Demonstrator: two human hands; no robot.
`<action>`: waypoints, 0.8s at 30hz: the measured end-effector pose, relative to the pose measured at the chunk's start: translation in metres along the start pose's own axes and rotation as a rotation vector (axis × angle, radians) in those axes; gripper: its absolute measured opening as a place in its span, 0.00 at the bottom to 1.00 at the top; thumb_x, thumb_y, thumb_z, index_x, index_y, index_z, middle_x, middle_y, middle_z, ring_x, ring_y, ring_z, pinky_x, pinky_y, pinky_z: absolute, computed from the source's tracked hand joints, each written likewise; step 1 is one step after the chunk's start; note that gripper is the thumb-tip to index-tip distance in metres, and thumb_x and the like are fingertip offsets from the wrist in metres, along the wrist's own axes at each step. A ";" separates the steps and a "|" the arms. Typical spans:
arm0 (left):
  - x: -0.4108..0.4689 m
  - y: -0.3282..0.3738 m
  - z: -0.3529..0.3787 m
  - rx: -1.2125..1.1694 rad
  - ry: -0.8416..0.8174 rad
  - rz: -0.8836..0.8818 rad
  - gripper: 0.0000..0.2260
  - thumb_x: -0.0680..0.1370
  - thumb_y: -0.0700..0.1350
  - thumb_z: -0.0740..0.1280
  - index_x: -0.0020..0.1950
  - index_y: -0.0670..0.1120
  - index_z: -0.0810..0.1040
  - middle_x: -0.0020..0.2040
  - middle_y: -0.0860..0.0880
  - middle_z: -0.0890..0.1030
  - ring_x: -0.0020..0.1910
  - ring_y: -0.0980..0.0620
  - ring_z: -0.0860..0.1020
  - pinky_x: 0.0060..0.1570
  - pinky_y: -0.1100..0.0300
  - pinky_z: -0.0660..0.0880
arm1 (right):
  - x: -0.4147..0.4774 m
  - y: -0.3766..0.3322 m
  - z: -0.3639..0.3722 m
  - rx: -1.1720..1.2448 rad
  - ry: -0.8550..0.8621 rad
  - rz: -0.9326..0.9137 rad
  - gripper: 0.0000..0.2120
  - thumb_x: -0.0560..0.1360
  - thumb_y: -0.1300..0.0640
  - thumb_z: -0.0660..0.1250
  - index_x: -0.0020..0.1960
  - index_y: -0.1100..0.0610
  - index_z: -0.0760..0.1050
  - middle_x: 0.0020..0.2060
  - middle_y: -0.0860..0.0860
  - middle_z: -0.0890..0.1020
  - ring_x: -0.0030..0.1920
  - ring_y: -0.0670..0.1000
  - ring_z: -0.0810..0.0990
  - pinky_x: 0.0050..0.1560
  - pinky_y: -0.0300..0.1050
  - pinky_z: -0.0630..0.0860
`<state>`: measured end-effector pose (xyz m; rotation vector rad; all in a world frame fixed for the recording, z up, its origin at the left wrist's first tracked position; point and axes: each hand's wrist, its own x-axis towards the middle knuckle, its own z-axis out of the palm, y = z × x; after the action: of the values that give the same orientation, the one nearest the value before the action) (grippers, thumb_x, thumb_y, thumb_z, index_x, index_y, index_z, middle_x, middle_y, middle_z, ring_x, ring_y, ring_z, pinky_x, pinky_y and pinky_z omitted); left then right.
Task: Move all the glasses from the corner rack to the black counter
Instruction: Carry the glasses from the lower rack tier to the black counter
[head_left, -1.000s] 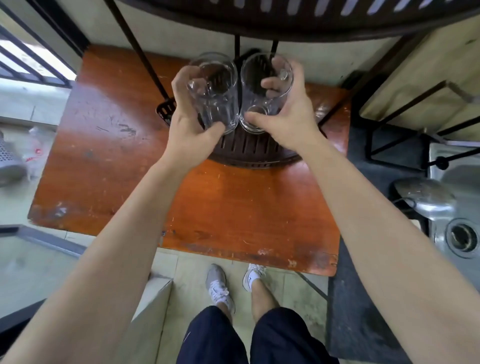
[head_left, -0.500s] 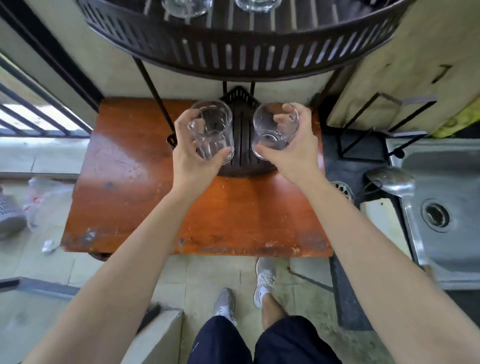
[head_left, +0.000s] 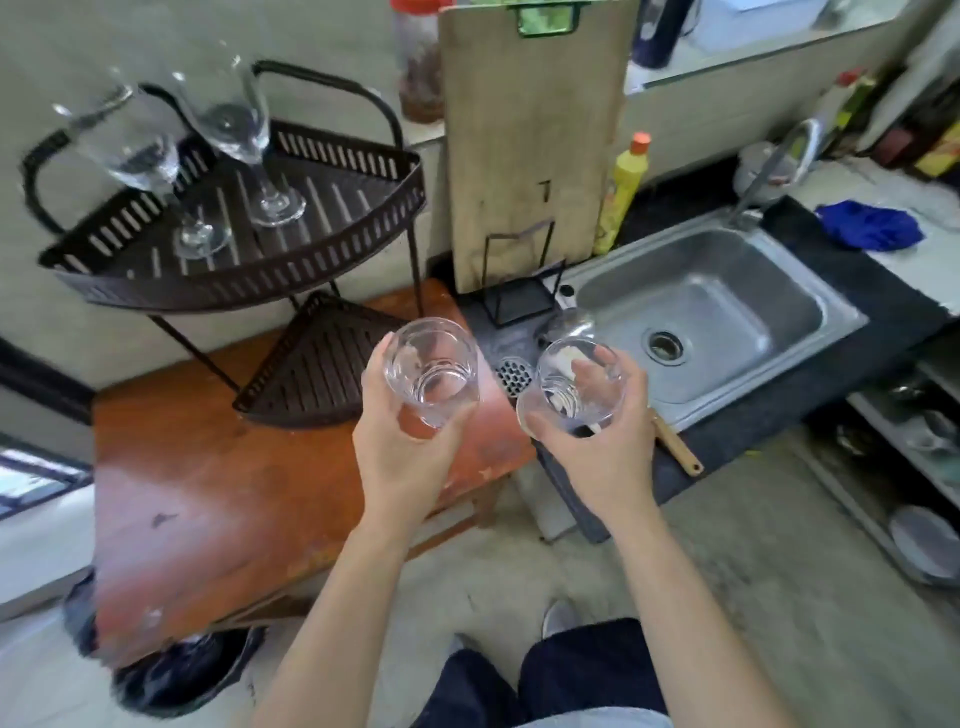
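Observation:
My left hand (head_left: 402, 457) grips a clear tumbler (head_left: 432, 371) held over the right edge of the orange table. Another clear tumbler (head_left: 574, 387) is in my right hand (head_left: 602, 457), above the left end of the black counter (head_left: 883, 296). The black two-tier corner rack (head_left: 249, 270) stands on the table at the left. Two stemmed wine glasses, one at the left (head_left: 137, 150) and one to its right (head_left: 236, 119), stand on its top shelf. Its lower shelf (head_left: 311, 364) holds nothing.
A steel sink (head_left: 717, 306) is set in the counter, with a tap (head_left: 774, 161) behind it. A wooden cutting board (head_left: 530, 130) leans upright in a stand. A yellow bottle (head_left: 621, 192), a blue cloth (head_left: 867, 223), a steel ladle bowl (head_left: 569, 322) and a wooden handle (head_left: 678, 441) are near the sink.
Both hands lifted the tumblers out of the lower rack shelf and carried them right toward the counter. The view swung up and right, showing the sink and the rack's top shelf.

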<state>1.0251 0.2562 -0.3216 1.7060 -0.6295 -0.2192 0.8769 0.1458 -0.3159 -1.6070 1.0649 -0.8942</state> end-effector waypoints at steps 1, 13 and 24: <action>-0.004 0.012 0.014 -0.007 -0.028 0.015 0.38 0.68 0.47 0.82 0.73 0.58 0.67 0.67 0.55 0.78 0.66 0.57 0.77 0.67 0.49 0.75 | -0.003 -0.001 -0.020 -0.005 0.063 0.000 0.36 0.66 0.59 0.83 0.65 0.41 0.68 0.57 0.35 0.79 0.58 0.32 0.78 0.53 0.27 0.73; -0.129 0.156 0.224 -0.178 -0.548 0.146 0.32 0.66 0.48 0.79 0.67 0.57 0.69 0.60 0.62 0.76 0.63 0.57 0.76 0.68 0.51 0.72 | -0.062 0.015 -0.296 0.021 0.649 0.018 0.39 0.63 0.66 0.83 0.68 0.50 0.69 0.59 0.42 0.80 0.61 0.41 0.80 0.58 0.28 0.71; -0.376 0.282 0.469 -0.269 -0.931 0.312 0.36 0.67 0.42 0.81 0.71 0.51 0.68 0.63 0.57 0.76 0.64 0.63 0.74 0.66 0.65 0.68 | -0.164 0.093 -0.629 -0.082 1.102 0.090 0.40 0.62 0.59 0.83 0.64 0.36 0.67 0.60 0.39 0.82 0.62 0.40 0.79 0.64 0.46 0.75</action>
<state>0.4091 0.0221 -0.2375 1.1591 -1.4568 -0.8534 0.2259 0.0838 -0.2546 -1.0472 1.8971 -1.7587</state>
